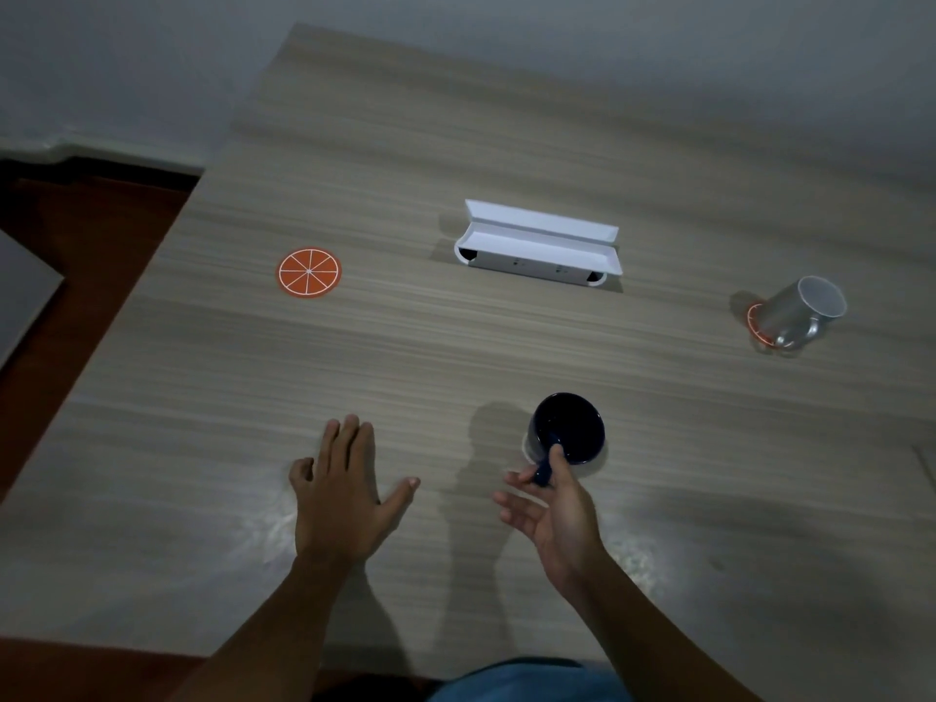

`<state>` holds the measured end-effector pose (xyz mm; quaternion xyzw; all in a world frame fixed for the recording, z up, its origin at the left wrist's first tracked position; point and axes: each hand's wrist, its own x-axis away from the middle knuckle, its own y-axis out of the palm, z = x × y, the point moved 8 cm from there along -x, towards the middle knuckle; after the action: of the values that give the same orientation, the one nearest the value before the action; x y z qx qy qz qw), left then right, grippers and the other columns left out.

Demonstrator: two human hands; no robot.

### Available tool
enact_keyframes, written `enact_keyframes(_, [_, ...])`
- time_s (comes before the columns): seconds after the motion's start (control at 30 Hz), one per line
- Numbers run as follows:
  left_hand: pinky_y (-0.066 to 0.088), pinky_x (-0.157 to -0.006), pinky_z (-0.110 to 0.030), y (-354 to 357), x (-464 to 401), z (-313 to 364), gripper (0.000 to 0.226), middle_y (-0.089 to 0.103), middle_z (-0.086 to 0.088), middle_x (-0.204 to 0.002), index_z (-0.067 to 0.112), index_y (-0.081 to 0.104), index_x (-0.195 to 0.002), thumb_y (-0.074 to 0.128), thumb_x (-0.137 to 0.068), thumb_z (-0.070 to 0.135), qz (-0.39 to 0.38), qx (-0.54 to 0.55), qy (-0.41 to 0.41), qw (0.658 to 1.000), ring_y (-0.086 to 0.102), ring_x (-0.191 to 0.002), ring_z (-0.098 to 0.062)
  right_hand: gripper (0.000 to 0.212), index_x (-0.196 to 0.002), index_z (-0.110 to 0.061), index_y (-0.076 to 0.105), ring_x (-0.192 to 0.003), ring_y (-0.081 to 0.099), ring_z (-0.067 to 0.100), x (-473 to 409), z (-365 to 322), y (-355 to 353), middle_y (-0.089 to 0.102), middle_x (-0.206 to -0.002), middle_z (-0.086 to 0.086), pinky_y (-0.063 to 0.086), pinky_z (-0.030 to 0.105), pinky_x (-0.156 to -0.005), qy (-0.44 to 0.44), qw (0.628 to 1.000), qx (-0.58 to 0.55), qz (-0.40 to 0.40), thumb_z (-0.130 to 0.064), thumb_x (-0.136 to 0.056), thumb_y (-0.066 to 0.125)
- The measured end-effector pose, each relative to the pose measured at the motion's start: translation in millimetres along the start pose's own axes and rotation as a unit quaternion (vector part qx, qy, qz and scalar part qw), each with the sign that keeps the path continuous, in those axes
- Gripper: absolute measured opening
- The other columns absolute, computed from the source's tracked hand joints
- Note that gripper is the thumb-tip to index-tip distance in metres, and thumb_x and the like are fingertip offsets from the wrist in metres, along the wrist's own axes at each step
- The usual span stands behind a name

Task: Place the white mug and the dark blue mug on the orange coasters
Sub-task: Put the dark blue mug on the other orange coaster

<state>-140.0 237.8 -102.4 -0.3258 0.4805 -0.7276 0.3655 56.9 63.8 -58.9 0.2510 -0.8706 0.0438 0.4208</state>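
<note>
The dark blue mug (pixel 566 428) stands upright on the wooden table (pixel 405 372), near the middle front. My right hand (pixel 554 514) pinches its handle between thumb and forefinger, the other fingers spread. My left hand (pixel 344 494) lies flat on the table with fingers apart, holding nothing. An orange coaster (pixel 309 272) printed like a citrus slice lies bare at the left. At the far right the white mug (pixel 800 309) stands on a second orange coaster (pixel 755 321), of which only the left rim shows.
A white open box (pixel 537 245) lies behind the blue mug, between the two coasters. The table's left edge runs diagonally, with dark red floor (pixel 76 245) beyond it. A pale wall stands behind the table.
</note>
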Motion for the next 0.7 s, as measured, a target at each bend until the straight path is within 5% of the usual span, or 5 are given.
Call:
enact_keyframes(0.13, [0.017, -0.118, -0.062, 3, -1, 0, 0.093, 0.022, -0.01, -0.167, 0.014, 0.027, -0.155, 0.041, -0.089, 0.077, -0.011, -0.01, 0.007, 1.0, 0.008, -0.156, -0.027, 0.053, -0.064, -0.006, 0.055, -0.055, 0.065, 0.027, -1, -16, -14, 0.063, -0.063, 0.017, 0.056, 0.04, -0.056, -0.093, 0.991, 0.033, 0.086, -0.045, -0.099, 0.052])
enact_keyframes(0.27, [0.019, -0.117, -0.063, -2, -2, 1, 0.09, 0.026, -0.01, -0.166, 0.015, 0.03, -0.152, 0.042, -0.088, 0.076, -0.009, -0.002, 0.018, 1.0, 0.01, -0.155, -0.029, 0.058, -0.069, 0.0, 0.064, -0.052, 0.061, 0.03, -2, -36, -11, 0.063, -0.056, 0.019, 0.054, 0.039, -0.055, -0.174, 0.974, 0.104, 0.106, -0.044, -0.101, 0.047])
enact_keyframes(0.4, [0.03, -0.107, -0.063, -21, -21, -15, 0.09, 0.031, -0.007, -0.162, 0.019, 0.031, -0.15, 0.046, -0.084, 0.078, 0.006, 0.009, 0.014, 1.0, 0.016, -0.153, -0.033, 0.06, -0.065, 0.0, 0.063, -0.048, 0.059, 0.025, -4, -46, 20, 0.064, -0.054, 0.016, 0.05, 0.035, -0.05, -0.222, 0.962, 0.148, 0.062, -0.041, -0.104, 0.042])
enact_keyframes(0.7, [0.012, -0.117, -0.069, -25, -55, -64, 0.104, 0.016, -0.008, -0.169, 0.014, 0.018, -0.158, 0.032, -0.085, 0.086, 0.008, -0.02, -0.032, 0.999, 0.004, -0.156, -0.027, 0.057, -0.061, -0.006, 0.051, -0.05, 0.057, 0.018, -34, -54, 139, 0.066, -0.067, 0.015, 0.04, 0.031, -0.045, -0.196, 0.96, 0.181, -0.087, -0.04, -0.105, 0.037])
